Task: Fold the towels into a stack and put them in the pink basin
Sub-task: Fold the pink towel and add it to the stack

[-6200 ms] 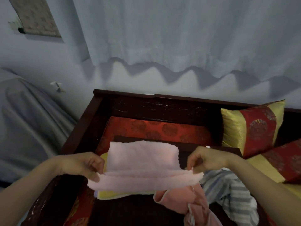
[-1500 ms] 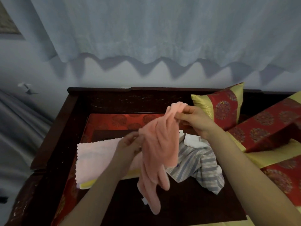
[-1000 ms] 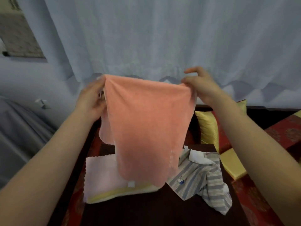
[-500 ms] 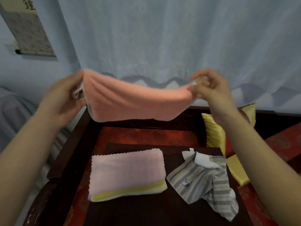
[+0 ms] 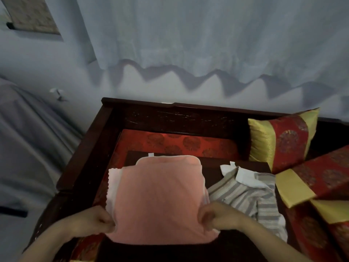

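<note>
1. Left hand (image 5: 94, 221): is pinching the near left corner of the coral towel (image 5: 160, 197), fingers curled onto the cloth
2. Right hand (image 5: 215, 217): is gripping the near right corner of the same towel, fingers curled round its edge
3. The coral towel is lying spread from the hands toward the far side of the dark tabletop (image 5: 170, 253), a small white tag (image 5: 151, 154) showing at its far edge; it is covering most of the pale pink towel (image 5: 114, 184), whose scalloped edge is peeking out on the left
4. Step in hand, as judged: the towel is being laid flat ahead of its first fold; the next move is likely calling for the near edge to be lifted and carried over to the far edge, corners matched, without dragging the towel beneath askew
5. Pink basin: is not showing anywhere in view
6. Striped garment (image 5: 245, 191): is lying crumpled just right of the towel, seemingly touching it
7. Surface: the tabletop is sitting on a red patterned cushion (image 5: 179, 142) inside a dark wooden frame (image 5: 170, 118)
8. Room: red and yellow pillows (image 5: 281, 142) are leaning at the right, a pale curtain (image 5: 188, 44) is hanging behind, and a wall hanging (image 5: 32, 16) is showing at top left
</note>
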The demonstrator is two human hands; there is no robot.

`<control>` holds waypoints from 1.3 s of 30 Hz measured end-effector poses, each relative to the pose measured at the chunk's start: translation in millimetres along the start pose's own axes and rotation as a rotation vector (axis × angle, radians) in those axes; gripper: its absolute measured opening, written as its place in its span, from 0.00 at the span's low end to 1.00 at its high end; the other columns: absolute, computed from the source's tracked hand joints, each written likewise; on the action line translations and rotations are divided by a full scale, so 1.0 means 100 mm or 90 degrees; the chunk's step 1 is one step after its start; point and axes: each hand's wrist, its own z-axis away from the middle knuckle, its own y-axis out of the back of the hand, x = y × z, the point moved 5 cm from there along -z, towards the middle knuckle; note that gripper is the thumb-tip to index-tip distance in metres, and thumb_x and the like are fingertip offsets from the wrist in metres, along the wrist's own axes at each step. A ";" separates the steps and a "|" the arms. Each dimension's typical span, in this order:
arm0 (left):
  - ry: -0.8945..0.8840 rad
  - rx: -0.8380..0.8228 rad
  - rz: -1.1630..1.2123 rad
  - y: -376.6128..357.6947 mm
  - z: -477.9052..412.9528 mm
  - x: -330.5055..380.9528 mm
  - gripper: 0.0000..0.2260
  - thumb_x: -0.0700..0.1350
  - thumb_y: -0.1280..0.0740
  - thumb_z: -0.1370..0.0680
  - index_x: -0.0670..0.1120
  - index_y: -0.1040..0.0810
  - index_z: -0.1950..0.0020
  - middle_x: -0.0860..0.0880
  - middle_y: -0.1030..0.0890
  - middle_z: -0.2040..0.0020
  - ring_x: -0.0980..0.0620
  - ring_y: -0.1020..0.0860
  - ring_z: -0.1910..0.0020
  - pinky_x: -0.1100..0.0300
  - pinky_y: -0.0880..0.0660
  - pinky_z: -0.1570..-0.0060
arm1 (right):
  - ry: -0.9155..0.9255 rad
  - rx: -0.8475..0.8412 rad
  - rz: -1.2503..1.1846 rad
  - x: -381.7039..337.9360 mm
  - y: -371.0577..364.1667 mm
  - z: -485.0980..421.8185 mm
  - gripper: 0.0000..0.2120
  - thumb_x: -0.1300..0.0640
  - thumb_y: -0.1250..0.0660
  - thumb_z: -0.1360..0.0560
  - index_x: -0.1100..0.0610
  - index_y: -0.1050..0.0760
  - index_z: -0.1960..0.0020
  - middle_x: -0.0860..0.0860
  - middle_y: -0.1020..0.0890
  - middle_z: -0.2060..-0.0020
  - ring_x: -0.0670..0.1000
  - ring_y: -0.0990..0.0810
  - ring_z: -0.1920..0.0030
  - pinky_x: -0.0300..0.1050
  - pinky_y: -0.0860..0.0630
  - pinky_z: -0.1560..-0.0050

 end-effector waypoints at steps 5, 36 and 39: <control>-0.028 -0.085 -0.056 0.20 -0.22 0.08 0.06 0.44 0.31 0.27 0.52 0.16 0.53 0.59 0.16 0.61 0.64 0.21 0.59 0.68 0.25 0.56 | -0.011 -0.137 0.017 0.03 0.06 -0.16 0.18 0.64 0.32 0.30 0.55 0.23 0.42 0.42 0.19 0.59 0.47 0.19 0.57 0.34 0.24 0.56; 0.079 0.109 -0.217 1.29 -2.55 0.19 0.07 0.46 0.29 0.29 0.52 0.24 0.66 0.52 0.21 0.64 0.57 0.26 0.68 0.66 0.31 0.70 | 0.028 0.146 0.053 0.58 1.24 -2.33 0.08 0.56 0.27 0.30 0.45 0.23 0.64 0.44 0.19 0.62 0.43 0.21 0.60 0.39 0.23 0.51; -0.038 0.130 -0.151 1.49 -2.40 0.41 0.10 0.42 0.26 0.32 0.52 0.26 0.67 0.53 0.25 0.66 0.57 0.27 0.67 0.64 0.32 0.66 | 0.045 0.106 -0.050 0.54 1.26 -2.32 0.11 0.67 0.32 0.29 0.52 0.19 0.60 0.45 0.18 0.60 0.40 0.22 0.60 0.32 0.26 0.53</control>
